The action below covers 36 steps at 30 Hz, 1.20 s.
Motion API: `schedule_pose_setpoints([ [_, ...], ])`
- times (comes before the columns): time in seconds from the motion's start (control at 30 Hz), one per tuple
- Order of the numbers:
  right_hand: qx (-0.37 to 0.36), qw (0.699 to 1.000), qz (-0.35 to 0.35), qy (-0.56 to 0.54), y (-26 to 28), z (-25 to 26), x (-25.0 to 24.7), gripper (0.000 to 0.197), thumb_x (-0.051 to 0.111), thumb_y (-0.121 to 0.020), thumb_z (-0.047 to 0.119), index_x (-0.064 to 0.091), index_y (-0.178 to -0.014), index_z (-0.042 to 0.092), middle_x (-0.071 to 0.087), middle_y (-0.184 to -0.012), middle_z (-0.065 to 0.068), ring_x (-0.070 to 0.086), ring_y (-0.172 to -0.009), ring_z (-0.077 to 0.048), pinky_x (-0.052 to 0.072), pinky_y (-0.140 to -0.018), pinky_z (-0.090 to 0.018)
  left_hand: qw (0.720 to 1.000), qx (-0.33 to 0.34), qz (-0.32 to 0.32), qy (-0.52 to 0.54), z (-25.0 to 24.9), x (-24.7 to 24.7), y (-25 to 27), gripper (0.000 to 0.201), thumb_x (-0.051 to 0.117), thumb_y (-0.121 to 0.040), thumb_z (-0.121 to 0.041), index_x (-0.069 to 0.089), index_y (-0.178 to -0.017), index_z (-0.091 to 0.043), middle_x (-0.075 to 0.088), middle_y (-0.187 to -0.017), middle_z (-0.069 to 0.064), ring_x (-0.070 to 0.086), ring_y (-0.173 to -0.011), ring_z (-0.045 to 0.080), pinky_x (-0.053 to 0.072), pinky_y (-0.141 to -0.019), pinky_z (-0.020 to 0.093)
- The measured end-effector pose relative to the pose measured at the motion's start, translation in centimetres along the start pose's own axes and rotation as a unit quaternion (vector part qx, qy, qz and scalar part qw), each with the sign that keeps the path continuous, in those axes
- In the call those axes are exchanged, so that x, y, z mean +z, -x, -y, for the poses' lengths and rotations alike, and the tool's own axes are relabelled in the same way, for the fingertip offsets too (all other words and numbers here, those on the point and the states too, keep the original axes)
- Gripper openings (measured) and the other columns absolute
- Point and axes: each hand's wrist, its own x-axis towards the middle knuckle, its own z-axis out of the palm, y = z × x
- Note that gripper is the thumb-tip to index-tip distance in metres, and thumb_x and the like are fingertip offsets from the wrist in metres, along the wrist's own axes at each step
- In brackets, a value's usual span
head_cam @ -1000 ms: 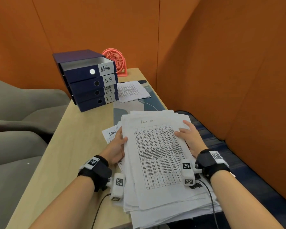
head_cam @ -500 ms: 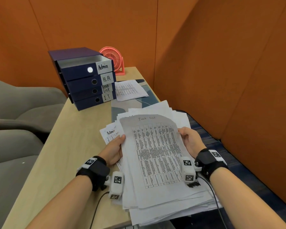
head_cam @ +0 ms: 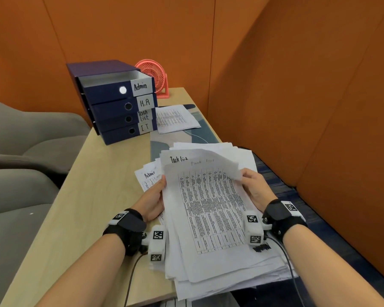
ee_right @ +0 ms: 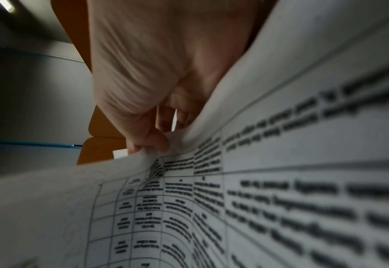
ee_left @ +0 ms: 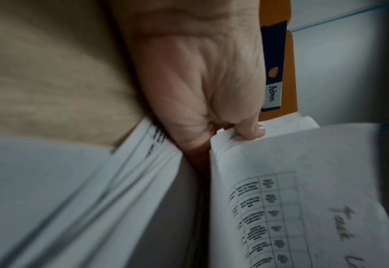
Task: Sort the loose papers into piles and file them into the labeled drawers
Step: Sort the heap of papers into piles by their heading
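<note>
A thick stack of loose papers (head_cam: 220, 271) lies at the table's near edge. Its top sheet (head_cam: 208, 209), a printed table headed "Task list", is lifted and curled at its far end. My left hand (head_cam: 157, 196) pinches the sheet's left edge, thumb on top (ee_left: 250, 132). My right hand (head_cam: 251, 187) pinches its upper right edge (ee_right: 152, 145). Another "Task list" sheet (head_cam: 180, 159) shows beneath. An "Admin" sheet (head_cam: 148, 177) pokes out at the left. The dark blue drawer unit (head_cam: 118, 107) stands far left, labeled Admin, H.R, Task list, IT; its Admin drawer (head_cam: 111, 82) is pulled out.
A small pile of printed sheets (head_cam: 175, 119) lies to the right of the drawers on a patterned mat (head_cam: 164, 142). A pink desk fan (head_cam: 154, 75) stands behind. Orange partition walls close the back and right. Grey seats (head_cam: 20, 173) are left of the wooden table (head_cam: 93, 196).
The top sheet lay flat under both hands a second ago. Both hands have now pinched its sides and raised its far end, uncovering the "Task list" sheet beneath.
</note>
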Motion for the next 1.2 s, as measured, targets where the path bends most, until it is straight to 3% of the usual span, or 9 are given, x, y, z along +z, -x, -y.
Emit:
schedule_pose_setpoints([
  [0.07,0.004,1.000,-0.010,0.003,-0.2,-0.1,0.0,0.040,0.048,-0.087,-0.014,0.062,-0.061,0.014,0.069,-0.091,-0.008,0.060,-0.082,-0.025,0.049,-0.063,-0.029,1.000,0.001,-0.010,0.001,0.1,-0.1,-0.2,0.042,0.029,-0.105,-0.033,0.052,-0.134,-0.012,0.061,-0.131,0.014,0.059,-0.119,0.029,0.054,-0.093,0.039],
  [0.27,0.002,0.999,-0.021,-0.034,-0.4,-0.4,-0.3,0.025,0.049,-0.092,-0.012,0.055,-0.076,0.006,0.069,-0.075,-0.004,0.065,-0.069,-0.018,0.052,-0.056,-0.024,1.000,-0.009,0.005,0.027,-0.1,-0.3,0.1,0.038,0.039,-0.102,-0.022,0.050,-0.136,-0.008,0.058,-0.133,0.019,0.059,-0.119,0.031,0.053,-0.094,0.042],
  [0.43,0.006,0.996,0.032,-0.082,-0.3,0.2,-0.2,0.043,0.053,-0.089,-0.012,0.054,-0.122,0.016,0.073,-0.108,-0.015,0.070,-0.097,-0.033,0.056,-0.083,-0.048,0.999,-0.001,0.041,-0.002,-0.2,0.5,0.7,0.035,0.042,-0.099,-0.023,0.057,-0.126,-0.008,0.064,-0.125,0.015,0.066,-0.110,0.026,0.057,-0.086,0.035],
  [0.53,0.011,0.994,0.068,-0.090,-0.4,-0.1,-0.5,0.046,0.054,-0.091,-0.008,0.056,-0.133,0.011,0.068,-0.122,-0.019,0.065,-0.111,-0.038,0.050,-0.096,-0.052,0.999,-0.013,0.033,-0.012,-0.2,0.4,0.7,0.041,0.031,-0.104,-0.031,0.057,-0.127,-0.009,0.063,-0.128,0.015,0.064,-0.113,0.027,0.056,-0.088,0.036],
  [0.67,0.014,0.995,0.048,-0.082,-0.3,-0.2,-0.4,0.029,0.052,-0.094,-0.004,0.066,-0.118,0.004,0.070,-0.118,-0.019,0.068,-0.104,-0.033,0.057,-0.089,-0.043,0.999,-0.018,0.029,-0.017,-0.1,0.4,0.6,0.040,0.034,-0.102,-0.032,0.062,-0.120,-0.009,0.064,-0.125,0.015,0.067,-0.107,0.024,0.056,-0.088,0.036],
  [0.8,0.000,0.994,0.013,-0.109,-0.3,-0.3,-0.5,0.021,0.055,-0.092,-0.005,0.072,-0.103,0.004,0.074,-0.105,-0.015,0.070,-0.096,-0.030,0.059,-0.085,-0.038,0.999,-0.022,0.024,-0.015,0.0,-0.2,0.3,0.062,0.035,-0.091,-0.051,0.052,-0.135,-0.009,0.059,-0.133,0.015,0.057,-0.123,0.029,0.050,-0.099,0.041],
  [1.0,-0.016,0.995,-0.033,-0.092,-0.4,-0.3,-0.3,0.046,0.043,-0.088,-0.016,0.061,-0.055,0.010,0.073,-0.089,-0.008,0.062,-0.087,-0.023,0.053,-0.073,-0.025,0.999,-0.036,-0.004,0.030,0.0,-0.4,0.0,0.053,0.028,-0.101,-0.044,0.051,-0.135,-0.009,0.064,-0.126,0.014,0.065,-0.111,0.026,0.058,-0.085,0.037],
  [1.13,-0.015,0.995,-0.035,-0.096,-0.5,-0.4,-0.4,0.051,0.031,-0.083,-0.018,0.051,-0.047,0.011,0.069,-0.082,-0.009,0.060,-0.085,-0.025,0.051,-0.069,-0.024,0.999,-0.022,0.019,0.019,0.0,-0.6,0.1,0.037,0.034,-0.104,-0.024,0.053,-0.131,-0.008,0.065,-0.124,0.015,0.066,-0.108,0.027,0.056,-0.089,0.040],
  [1.2,-0.009,0.996,-0.033,-0.087,-0.5,-0.3,-0.3,0.040,0.033,-0.084,-0.019,0.052,-0.062,0.008,0.069,-0.073,-0.002,0.059,-0.080,-0.023,0.052,-0.067,-0.024,0.999,-0.017,0.047,0.005,0.0,-0.6,0.1,0.035,0.039,-0.101,-0.019,0.055,-0.130,-0.006,0.062,-0.128,0.018,0.064,-0.111,0.029,0.053,-0.095,0.042],
])
